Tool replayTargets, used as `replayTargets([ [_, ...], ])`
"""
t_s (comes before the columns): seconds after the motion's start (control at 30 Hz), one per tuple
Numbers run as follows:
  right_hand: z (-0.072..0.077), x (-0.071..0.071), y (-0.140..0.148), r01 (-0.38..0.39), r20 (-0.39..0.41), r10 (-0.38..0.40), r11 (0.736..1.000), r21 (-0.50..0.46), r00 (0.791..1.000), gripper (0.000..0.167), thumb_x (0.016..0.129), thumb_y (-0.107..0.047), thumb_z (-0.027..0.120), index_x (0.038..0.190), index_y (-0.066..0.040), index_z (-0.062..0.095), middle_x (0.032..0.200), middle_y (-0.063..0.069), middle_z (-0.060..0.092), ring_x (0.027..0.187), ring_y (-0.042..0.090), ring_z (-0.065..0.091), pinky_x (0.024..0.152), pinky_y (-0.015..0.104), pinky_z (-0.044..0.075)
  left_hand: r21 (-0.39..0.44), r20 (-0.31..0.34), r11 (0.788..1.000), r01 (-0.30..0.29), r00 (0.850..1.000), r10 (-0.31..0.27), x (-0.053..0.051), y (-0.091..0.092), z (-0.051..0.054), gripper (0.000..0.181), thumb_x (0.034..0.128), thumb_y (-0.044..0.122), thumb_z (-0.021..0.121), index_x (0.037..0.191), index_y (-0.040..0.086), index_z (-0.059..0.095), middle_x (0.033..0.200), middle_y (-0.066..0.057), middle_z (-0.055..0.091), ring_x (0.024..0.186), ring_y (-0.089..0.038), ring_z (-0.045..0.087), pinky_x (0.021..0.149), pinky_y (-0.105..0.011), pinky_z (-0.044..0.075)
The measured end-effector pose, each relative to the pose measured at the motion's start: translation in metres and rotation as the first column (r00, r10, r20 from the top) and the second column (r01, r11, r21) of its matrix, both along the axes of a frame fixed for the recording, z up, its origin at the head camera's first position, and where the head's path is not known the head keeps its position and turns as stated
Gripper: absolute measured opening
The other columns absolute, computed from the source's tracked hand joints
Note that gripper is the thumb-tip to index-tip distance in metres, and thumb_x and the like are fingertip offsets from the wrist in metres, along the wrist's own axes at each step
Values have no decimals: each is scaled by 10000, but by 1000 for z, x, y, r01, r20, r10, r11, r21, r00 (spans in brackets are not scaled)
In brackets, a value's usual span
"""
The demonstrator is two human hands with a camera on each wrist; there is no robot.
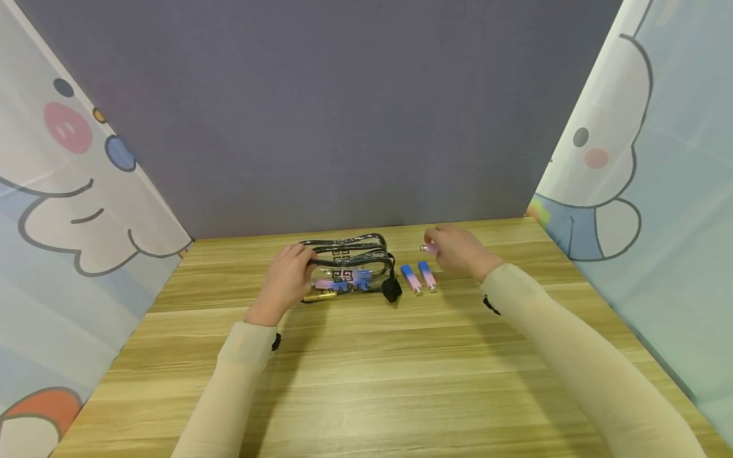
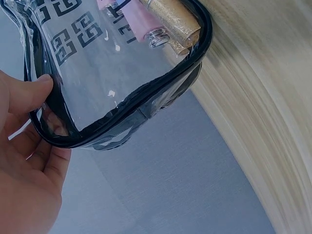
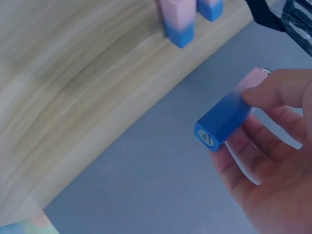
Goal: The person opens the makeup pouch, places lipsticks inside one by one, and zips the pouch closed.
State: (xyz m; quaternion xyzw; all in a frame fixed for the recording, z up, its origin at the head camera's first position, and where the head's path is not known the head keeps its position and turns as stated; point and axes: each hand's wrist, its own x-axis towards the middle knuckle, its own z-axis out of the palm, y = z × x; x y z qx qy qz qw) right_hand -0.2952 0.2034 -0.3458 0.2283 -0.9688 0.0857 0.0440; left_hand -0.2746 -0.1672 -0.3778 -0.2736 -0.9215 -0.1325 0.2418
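Observation:
A clear bag with black trim and black lettering (image 1: pixel 346 275) stands on the table, holding pink-and-blue tubes and a gold tube (image 2: pixel 178 22). My left hand (image 1: pixel 288 275) (image 2: pixel 36 146) grips the black upper edge at its left end, thumb on the near side. Right of the bag, my right hand (image 1: pixel 458 250) (image 3: pixel 273 141) pinches a pink-and-blue tube (image 3: pixel 224 114) between thumb and fingers, its blue end with a round label showing in the right wrist view. Two similar tubes, one at the left (image 1: pixel 411 279) and one at the right (image 1: pixel 427 276), lie side by side on the wood.
A black pull (image 1: pixel 392 289) hangs at the bag's right end. The wooden table (image 1: pixel 366 381) meets a grey panel (image 1: pixel 361 127) behind the bag. Cartoon-printed curtains flank it at the left (image 1: pixel 69 191) and right (image 1: pixel 676 210).

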Motion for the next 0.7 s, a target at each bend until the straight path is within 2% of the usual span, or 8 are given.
replayTargets([
  [0.23,13,-2,-9,-16,-5,16,1000,16,1000,420,825,97,576,1228,-2,640,1164,173,646,1073,376,620,866,489,548,-9,7,1000,-6,1000,6,1,0,2,88,948,11,687,1035,7,698,1004,-125,666,923,-314,592,877,-452,514],
  [0.5,25,-1,-20,-26,27,26,1000,-13,999,455,826,88,596,1268,-15,632,1242,159,635,1159,363,596,1000,506,506,-5,4,1000,-1,1000,1,1,0,3,95,937,2,696,1032,-2,703,1000,-130,668,917,-320,598,877,-454,515],
  [0.7,35,2,-35,-37,29,37,999,5,999,469,819,71,614,1272,-47,637,1242,128,635,1161,340,596,988,481,516,-9,3,1000,-4,1000,4,0,0,2,85,940,6,694,1025,2,700,992,-126,664,907,-315,594,865,-451,515],
])
